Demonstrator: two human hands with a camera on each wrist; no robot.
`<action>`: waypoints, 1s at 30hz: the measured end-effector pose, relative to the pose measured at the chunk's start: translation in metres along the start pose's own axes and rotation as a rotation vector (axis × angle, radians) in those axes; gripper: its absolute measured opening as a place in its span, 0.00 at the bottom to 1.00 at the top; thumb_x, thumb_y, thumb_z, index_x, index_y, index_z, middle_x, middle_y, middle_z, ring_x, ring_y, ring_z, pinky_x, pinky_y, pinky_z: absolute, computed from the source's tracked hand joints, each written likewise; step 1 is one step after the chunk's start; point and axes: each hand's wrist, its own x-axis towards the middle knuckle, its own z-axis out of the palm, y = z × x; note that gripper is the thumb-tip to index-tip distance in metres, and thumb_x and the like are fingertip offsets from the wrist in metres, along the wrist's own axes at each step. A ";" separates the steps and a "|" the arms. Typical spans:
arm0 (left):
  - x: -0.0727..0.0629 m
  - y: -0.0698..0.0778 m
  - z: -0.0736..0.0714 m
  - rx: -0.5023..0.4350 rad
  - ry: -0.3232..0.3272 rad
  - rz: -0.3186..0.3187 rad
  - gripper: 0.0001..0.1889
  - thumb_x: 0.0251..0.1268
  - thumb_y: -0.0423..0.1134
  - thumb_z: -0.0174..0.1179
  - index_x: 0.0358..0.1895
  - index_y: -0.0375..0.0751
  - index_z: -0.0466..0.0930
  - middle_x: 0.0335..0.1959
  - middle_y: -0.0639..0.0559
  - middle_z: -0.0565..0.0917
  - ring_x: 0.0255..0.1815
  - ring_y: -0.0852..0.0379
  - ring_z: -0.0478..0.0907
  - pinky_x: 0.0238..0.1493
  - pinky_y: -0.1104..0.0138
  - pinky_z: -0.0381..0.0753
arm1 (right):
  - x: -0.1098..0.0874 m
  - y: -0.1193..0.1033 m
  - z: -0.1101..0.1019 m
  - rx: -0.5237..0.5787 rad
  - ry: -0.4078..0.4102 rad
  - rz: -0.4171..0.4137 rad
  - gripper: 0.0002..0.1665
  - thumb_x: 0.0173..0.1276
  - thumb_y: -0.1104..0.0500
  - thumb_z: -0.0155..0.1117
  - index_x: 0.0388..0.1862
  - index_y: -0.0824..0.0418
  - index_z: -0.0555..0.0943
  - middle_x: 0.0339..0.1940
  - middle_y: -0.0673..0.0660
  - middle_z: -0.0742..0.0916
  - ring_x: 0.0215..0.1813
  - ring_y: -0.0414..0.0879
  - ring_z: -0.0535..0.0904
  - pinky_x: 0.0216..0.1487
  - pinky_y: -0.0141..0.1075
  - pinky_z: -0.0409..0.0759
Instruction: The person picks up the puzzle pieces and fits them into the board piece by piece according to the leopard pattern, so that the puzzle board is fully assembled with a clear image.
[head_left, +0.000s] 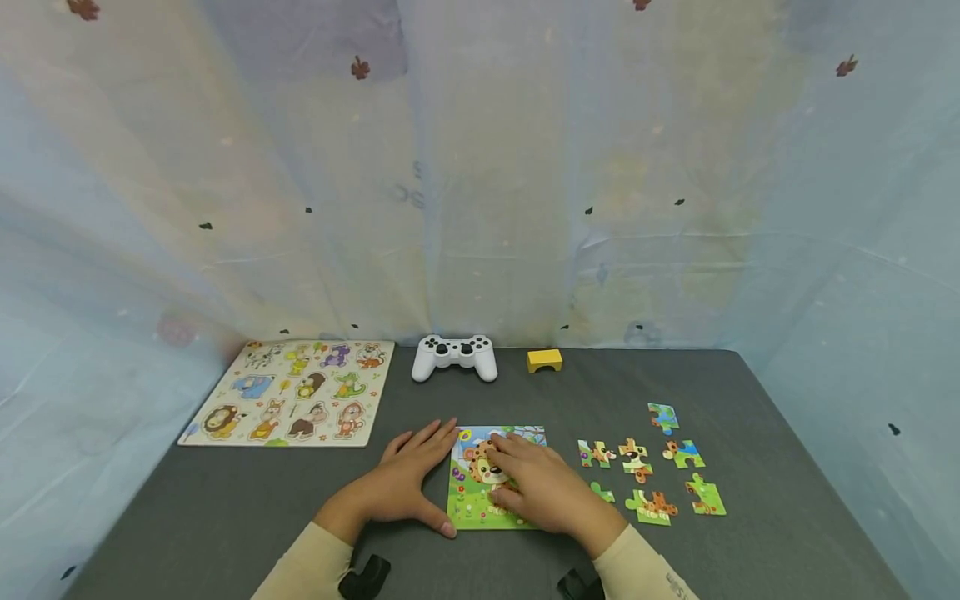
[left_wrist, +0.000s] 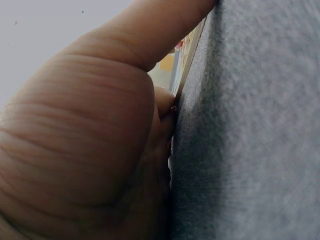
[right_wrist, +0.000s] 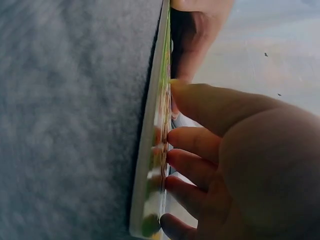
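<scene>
A small square jigsaw board with a cartoon leopard on green and blue lies flat on the grey table. Spread along its left side is my left hand, palm down on the tabletop, the thumb at the lower left corner and the fingers near the upper left. My right hand rests its fingertips on the picture, covering much of the right half. In the right wrist view, the thumb and fingers touch the board's face, and its pale edge shows side-on. The left wrist view is mostly palm and tabletop.
Several loose jigsaw pieces lie right of the board, one small green piece close to my right wrist. At the back stand a white game controller and a yellow arch block. A large animal puzzle board lies back left.
</scene>
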 end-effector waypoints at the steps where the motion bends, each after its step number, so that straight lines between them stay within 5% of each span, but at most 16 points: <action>1: 0.000 0.000 0.000 0.001 0.000 0.000 0.72 0.46 0.74 0.81 0.91 0.46 0.51 0.91 0.53 0.47 0.90 0.46 0.38 0.80 0.36 0.34 | 0.000 0.000 0.000 0.005 -0.001 0.001 0.36 0.83 0.46 0.68 0.83 0.58 0.74 0.86 0.57 0.70 0.85 0.58 0.62 0.77 0.65 0.64; 9: 0.001 -0.002 0.001 0.007 -0.001 -0.002 0.73 0.46 0.75 0.80 0.91 0.47 0.50 0.91 0.54 0.46 0.90 0.46 0.38 0.80 0.36 0.34 | 0.000 0.006 0.002 0.077 0.013 -0.009 0.39 0.82 0.42 0.68 0.85 0.55 0.72 0.86 0.56 0.69 0.86 0.58 0.60 0.77 0.68 0.62; 17: 0.001 -0.003 0.000 0.005 -0.003 -0.011 0.73 0.46 0.74 0.81 0.91 0.47 0.50 0.91 0.54 0.46 0.90 0.46 0.38 0.80 0.36 0.33 | 0.001 0.026 -0.003 0.426 0.128 -0.024 0.41 0.84 0.44 0.66 0.89 0.52 0.66 0.87 0.56 0.67 0.84 0.60 0.63 0.76 0.73 0.58; 24: 0.001 0.000 -0.001 -0.002 -0.006 -0.009 0.73 0.45 0.74 0.82 0.91 0.46 0.51 0.91 0.52 0.46 0.90 0.45 0.38 0.80 0.36 0.33 | -0.015 0.054 -0.029 0.694 0.299 -0.021 0.34 0.87 0.51 0.62 0.86 0.55 0.69 0.82 0.61 0.74 0.77 0.67 0.72 0.69 0.64 0.75; 30: 0.001 0.001 -0.001 0.002 -0.009 -0.007 0.73 0.45 0.74 0.82 0.91 0.46 0.51 0.91 0.52 0.46 0.90 0.45 0.38 0.80 0.36 0.33 | -0.037 0.085 -0.055 0.862 0.417 -0.059 0.31 0.93 0.53 0.45 0.87 0.63 0.65 0.78 0.67 0.76 0.74 0.68 0.75 0.67 0.50 0.79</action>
